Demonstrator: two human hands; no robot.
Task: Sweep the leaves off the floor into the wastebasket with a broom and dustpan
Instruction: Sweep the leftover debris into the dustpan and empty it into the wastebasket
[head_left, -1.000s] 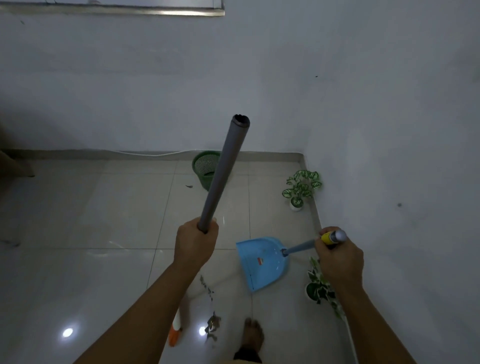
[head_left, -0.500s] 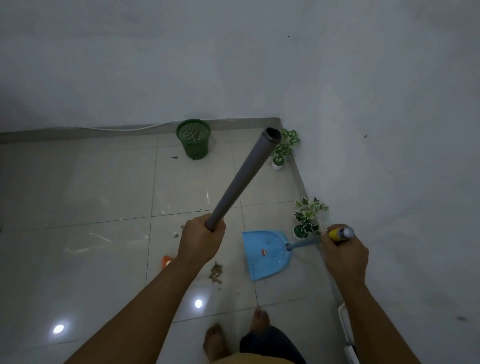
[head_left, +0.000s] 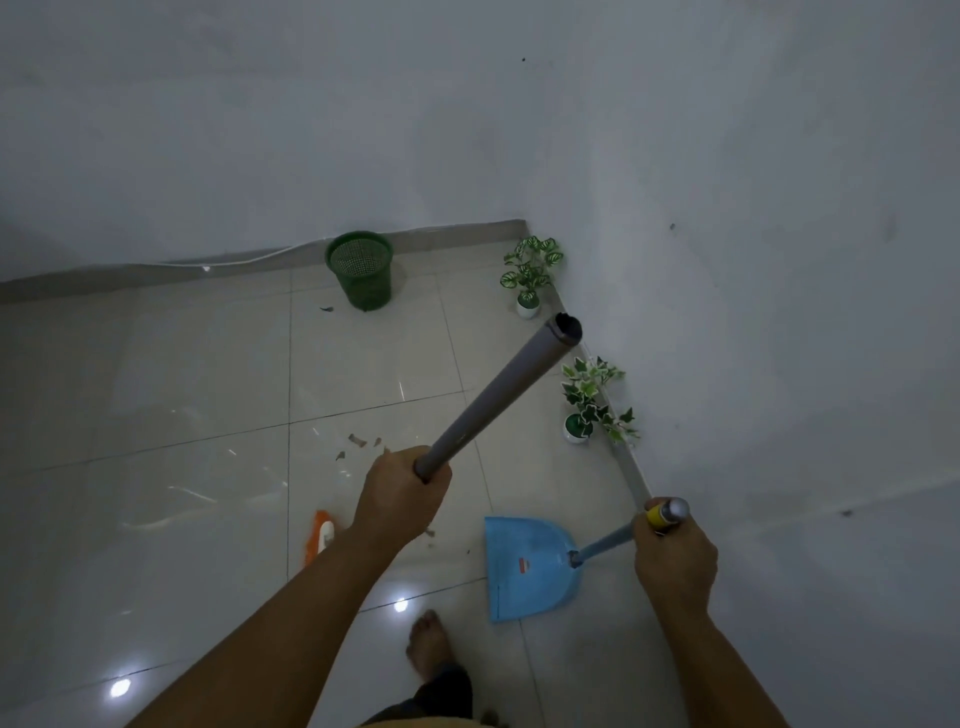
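Early stage: dry brown leaves (head_left: 358, 441) lie on the glossy tile floor (head_left: 156, 467), none in the pan. Left hand (head_left: 402, 496) clamps the grey tubular broom (head_left: 493, 402); its orange head shows near-left. Right hand (head_left: 675, 561) clamps the handle of the smooth blue plastic dustpan (head_left: 524, 566), near right. Green mesh wastebasket (head_left: 361, 275) stands far, by the wall.

Orange broom head (head_left: 318, 535) mostly hidden behind left forearm (head_left: 291, 613).
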